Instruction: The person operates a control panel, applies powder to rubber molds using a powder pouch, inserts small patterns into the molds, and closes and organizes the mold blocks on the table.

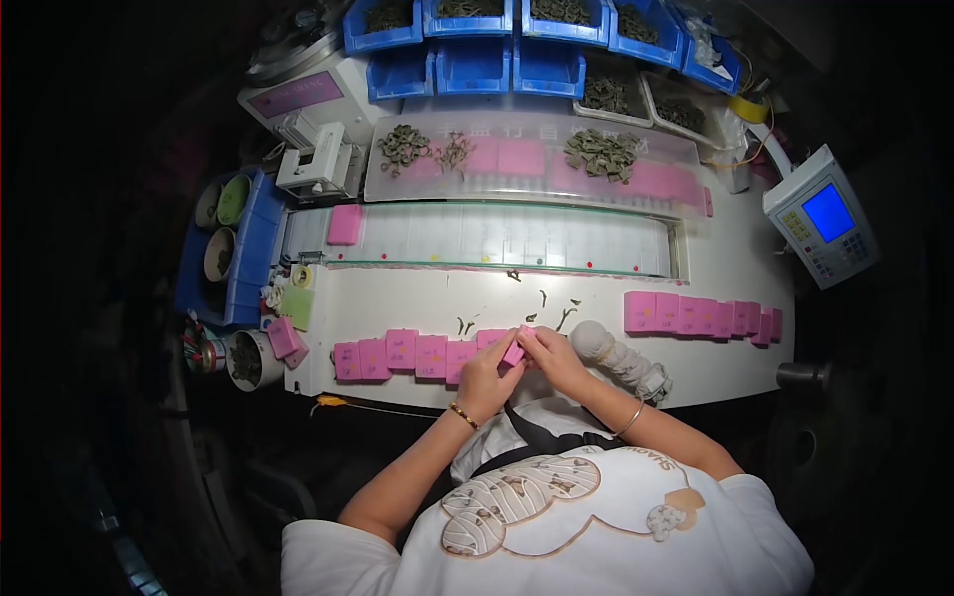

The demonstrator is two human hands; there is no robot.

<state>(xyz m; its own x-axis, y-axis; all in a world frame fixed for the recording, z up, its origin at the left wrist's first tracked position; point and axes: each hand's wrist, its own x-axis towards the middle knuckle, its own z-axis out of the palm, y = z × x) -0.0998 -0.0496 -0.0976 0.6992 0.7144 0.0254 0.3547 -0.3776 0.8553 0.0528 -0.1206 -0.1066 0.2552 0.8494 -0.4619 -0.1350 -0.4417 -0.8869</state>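
Observation:
A small pink block (514, 353) is held between my two hands at the table's front edge. My left hand (484, 379) grips it from the left, a beaded bracelet on that wrist. My right hand (552, 358) has its fingers closed around the upper right side. The fingers cover much of the block, so whether it is whole or split cannot be seen. Left of my hands runs a row of pink blocks (400, 350) with handwriting on them. Several small dark green pieces (566, 318) lie scattered just beyond my hands.
A cloth-wrapped, round-headed tool (621, 358) lies right of my hands. More pink blocks (691, 315) line the right side. A glass-covered white strip (477, 236) crosses behind. Blue bins (472, 65) stand at the back, a blue-screened control box (823, 217) at right.

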